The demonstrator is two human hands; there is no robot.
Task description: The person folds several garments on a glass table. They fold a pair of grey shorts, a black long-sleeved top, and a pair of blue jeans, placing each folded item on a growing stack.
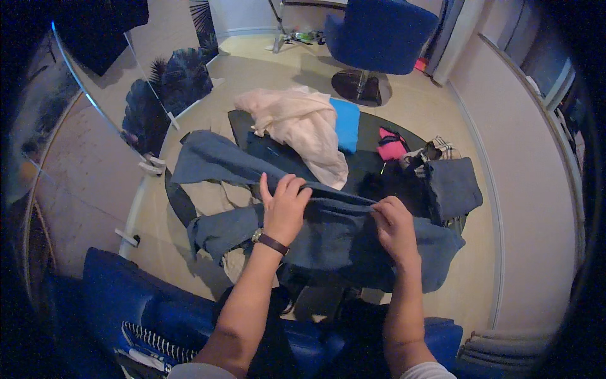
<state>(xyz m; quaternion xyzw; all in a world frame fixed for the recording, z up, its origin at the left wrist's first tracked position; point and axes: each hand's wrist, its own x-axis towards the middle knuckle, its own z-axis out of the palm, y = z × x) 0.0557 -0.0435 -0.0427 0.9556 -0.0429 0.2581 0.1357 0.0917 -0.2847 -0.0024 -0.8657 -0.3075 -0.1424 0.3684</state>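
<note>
A blue-grey cloth garment (pixel 331 237) lies spread across a dark round table (pixel 369 166) in front of me, one long section reaching to the upper left. My right hand (pixel 395 227) pinches a gathered fold of it between thumb and fingers. My left hand (pixel 286 208), with a watch at the wrist, lies over the same fold, fingers partly spread; whether it grips the cloth is unclear. Beige cloth (pixel 218 196) shows under the garment's left side. A crumpled pale pink cloth (pixel 303 118) lies just beyond the fold, beside a bright blue folded item (pixel 345 125).
A folded dark grey cloth (pixel 454 187), a checked cloth (pixel 442 148) and a pink item (pixel 392 147) lie at the table's right. Beyond stands a blue swivel chair (pixel 381 38). Glass panels (pixel 109 90) stand left, a wall (pixel 516 189) right. A blue sofa (pixel 175 308) holds striped cloth (pixel 154 338).
</note>
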